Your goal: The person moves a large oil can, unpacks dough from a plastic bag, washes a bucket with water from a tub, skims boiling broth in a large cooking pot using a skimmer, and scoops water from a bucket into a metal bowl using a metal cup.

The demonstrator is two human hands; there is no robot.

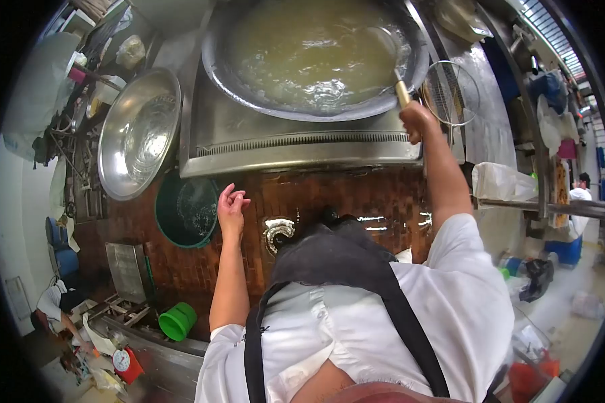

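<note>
My right hand (418,122) is closed around the pale handle of a long-handled strainer (402,93). Its round head dips into cloudy yellowish liquid (302,54) at the right side of a large wok (249,104), so the mesh itself cannot be made out. My left hand (232,208) hangs free over the wet floor, fingers loosely apart and nothing in them. Nearest to that hand is a dark green tub (188,211) with water in it. A second round mesh strainer (450,94) rests just right of the wok's rim.
The wok sits in a steel stove (302,151) with a slotted front edge. A wide metal basin (140,134) leans at its left. Behind me are a bright green bucket (177,321) and a red scale (128,365). Other people (50,302) are at the far left and far right.
</note>
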